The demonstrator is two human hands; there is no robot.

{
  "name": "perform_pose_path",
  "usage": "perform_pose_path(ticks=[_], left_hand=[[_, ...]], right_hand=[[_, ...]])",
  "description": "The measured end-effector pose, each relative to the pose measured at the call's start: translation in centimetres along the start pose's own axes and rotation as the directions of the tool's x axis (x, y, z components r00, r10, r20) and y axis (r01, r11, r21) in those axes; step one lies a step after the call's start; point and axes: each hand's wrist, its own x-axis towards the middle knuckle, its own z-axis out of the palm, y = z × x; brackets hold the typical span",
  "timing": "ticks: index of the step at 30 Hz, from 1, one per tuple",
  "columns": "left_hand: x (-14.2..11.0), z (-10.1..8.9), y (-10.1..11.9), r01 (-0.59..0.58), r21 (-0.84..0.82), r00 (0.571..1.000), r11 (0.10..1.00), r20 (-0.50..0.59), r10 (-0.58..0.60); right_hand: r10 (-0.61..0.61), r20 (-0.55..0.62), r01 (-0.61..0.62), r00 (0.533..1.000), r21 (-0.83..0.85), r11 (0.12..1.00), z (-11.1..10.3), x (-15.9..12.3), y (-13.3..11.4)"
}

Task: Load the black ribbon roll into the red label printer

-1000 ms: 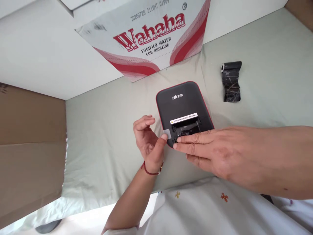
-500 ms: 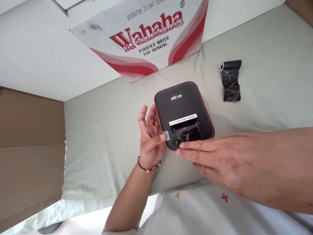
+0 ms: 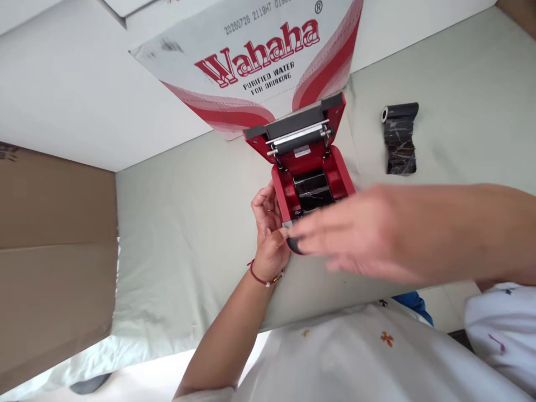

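Note:
A small red and black printer (image 3: pixel 283 198) stands on the cloth with its lid (image 3: pixel 295 131) raised, the lid's underside showing a roller and a metal bar. Inside the red bay sits a roll of shiny black film (image 3: pixel 314 190). My left hand (image 3: pixel 270 237) grips the printer's left side, its thumb by the grey latch at the front left corner. Over the front right part hovers my right hand (image 3: pixel 355 237), fingers stretched out and blurred by motion; whether they touch the printer I cannot tell. The hand hides part of the printer's front.
A loose roll of black film (image 3: pixel 400 137), partly unrolled, lies to the right on the pale green cloth (image 3: pixel 188 240). Behind the printer stands a white and red Wahaha carton (image 3: pixel 259 61). A brown cardboard box (image 3: pixel 58 262) stands at the left.
The printer's lid has swung up from closed, uncovering the red bay and film roll. My right hand has moved up over the printer's front; my left hand keeps its hold.

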Motion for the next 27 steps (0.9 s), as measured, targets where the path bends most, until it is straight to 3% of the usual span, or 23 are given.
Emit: perform_pose_path(ticks=[2, 5, 7, 10, 17, 20, 27], left_hand=[[0.0, 0.1, -0.1, 0.002, -0.002, 1.000, 1.000, -0.009, -0.002], [0.1, 0.3, 0.0, 0.017, -0.028, 0.999, 0.999, -0.027, -0.018], [0.2, 0.5, 0.2, 0.017, -0.050, 0.999, 0.999, -0.049, -0.020], [0.2, 0.9, 0.4, 0.014, -0.073, 0.996, 0.997, -0.087, -0.020], [0.3, 1.0, 0.8, 0.054, -0.061, 0.994, 0.997, -0.095, -0.060], [0.3, 0.8, 0.7, 0.068, -0.064, 0.992, 0.996, -0.099, -0.074], [0.2, 0.6, 0.7, 0.062, -0.046, 0.989, 0.997, -0.131, -0.068]], right_hand=[[0.151, -0.082, -0.158, 0.985, -0.089, 0.983, -0.8, 2.2, 1.5], [0.505, -0.074, -0.506, 0.860, -0.246, 0.827, -1.2, 4.7, 3.0], [0.601, -0.016, -0.578, 0.799, -0.296, 0.761, -1.0, 5.5, 3.5], [0.626, 0.040, -0.584, 0.779, -0.319, 0.747, -0.7, 5.6, 3.6], [0.566, 0.152, -0.470, 0.810, -0.407, 0.783, -1.0, 5.9, 3.5], [0.525, 0.170, -0.413, 0.834, -0.437, 0.799, -1.0, 6.2, 3.3], [0.511, 0.185, -0.376, 0.839, -0.482, 0.792, -1.2, 6.4, 3.1]])
